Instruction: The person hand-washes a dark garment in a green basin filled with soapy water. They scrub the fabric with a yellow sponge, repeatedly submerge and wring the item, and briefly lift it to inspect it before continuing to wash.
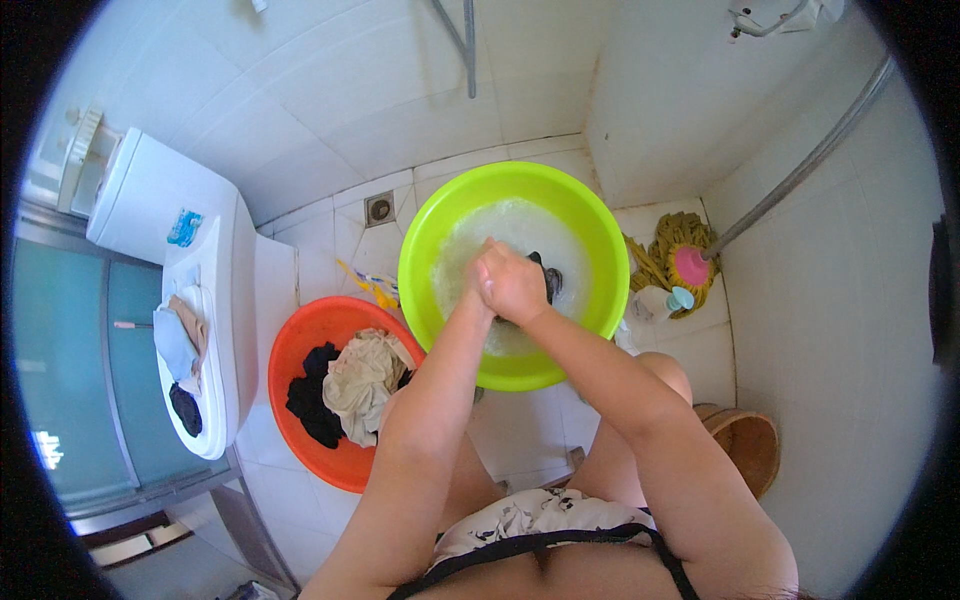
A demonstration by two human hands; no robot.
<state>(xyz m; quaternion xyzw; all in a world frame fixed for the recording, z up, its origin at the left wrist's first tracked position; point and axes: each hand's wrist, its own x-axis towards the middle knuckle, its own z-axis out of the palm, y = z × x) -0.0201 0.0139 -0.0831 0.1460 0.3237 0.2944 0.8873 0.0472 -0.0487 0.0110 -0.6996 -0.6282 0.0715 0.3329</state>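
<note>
A lime-green plastic basin (420, 296) of cloudy, sudsy water (517, 214) stands on the floor in front of me. My left hand (478, 268) and my right hand (517, 279) are pressed together over its middle, fingers curled. Dark wet cloth (553, 282) shows beyond my right hand and under the wrist, so that hand appears closed on it. What my left fingers hold is hidden behind the right hand. An orange-red basin (289, 427) beside my left arm holds a crumpled cream garment (365, 379) and black clothing (315, 401).
To the left, folded cloths (176, 345) and a dark item (184, 409) lie on the closed toilet lid (214, 431). At right are a mop (679, 232), a pump bottle (654, 304) and a wooden bucket (750, 446). A floor drain (379, 208) sits by the far wall.
</note>
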